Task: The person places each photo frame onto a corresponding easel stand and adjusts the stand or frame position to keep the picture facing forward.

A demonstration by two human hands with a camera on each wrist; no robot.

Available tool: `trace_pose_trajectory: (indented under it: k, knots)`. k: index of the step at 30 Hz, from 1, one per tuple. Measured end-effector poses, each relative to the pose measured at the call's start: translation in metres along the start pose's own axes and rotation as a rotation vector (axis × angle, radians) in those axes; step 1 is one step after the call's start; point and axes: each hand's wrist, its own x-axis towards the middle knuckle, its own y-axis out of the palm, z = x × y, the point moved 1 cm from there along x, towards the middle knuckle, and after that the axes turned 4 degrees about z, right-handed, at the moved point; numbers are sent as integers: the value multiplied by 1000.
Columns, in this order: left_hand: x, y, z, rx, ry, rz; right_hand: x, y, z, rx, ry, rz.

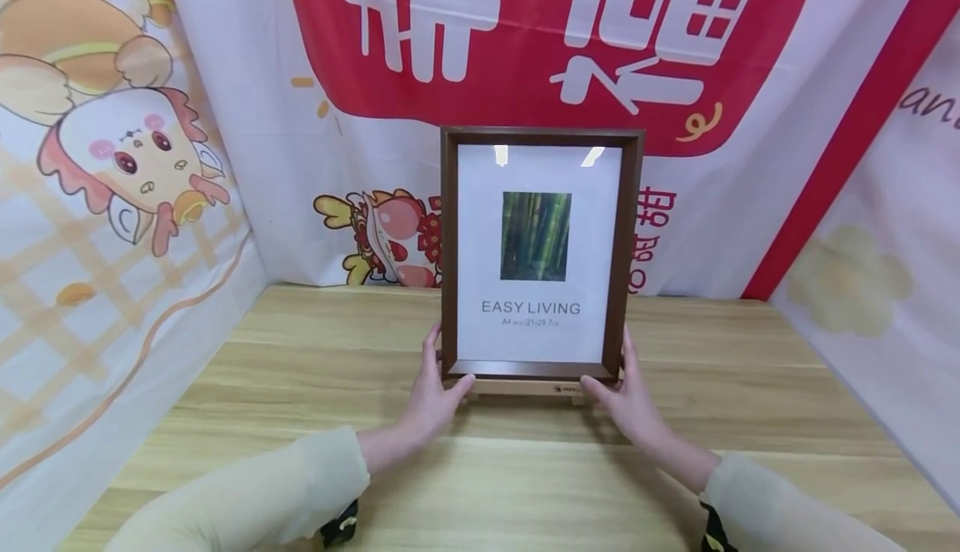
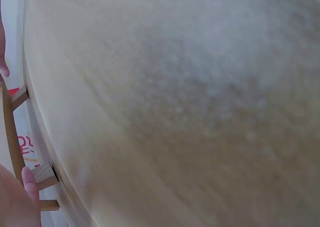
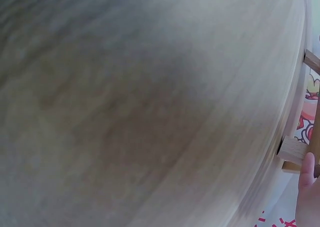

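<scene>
A brown picture frame [image 1: 632, 243] stands upright, leaning slightly back, on a light wooden easel [image 1: 517, 387]. Behind its glazing lies a white sheet [image 1: 540, 339] with a bamboo picture and the words EASY LIVING. My left hand [image 1: 437, 389] holds the frame's lower left corner, thumb in front by the easel's ledge and fingers at the side. At the lower right corner my right hand [image 1: 628, 398] grips it the same way. The left wrist view shows an easel foot [image 2: 46, 176] beside a digit; another foot [image 3: 292, 149] appears in the right wrist view. Fingertips behind the frame are hidden.
The wood-grain tabletop [image 1: 337, 343] extends around the easel. A printed cloth [image 1: 247, 60] with red and white lettering hangs close behind. Cloth panels with cartoon prints border the left [image 1: 45, 285] and right [image 1: 885, 202] sides.
</scene>
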Motion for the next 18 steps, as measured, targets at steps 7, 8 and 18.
trace_pose_trajectory:
  k: [7, 8, 18]
  knots:
    - [0, -1, -3, 2, -34, 17, 2, 2, 3, -6, 8, -7]
    - [0, -1, -2, 4, -36, 18, 2, 2, 4, -7, 11, -7]
    - [5, 0, 0, 12, -30, 14, 3, 1, 4, 12, 9, -25]
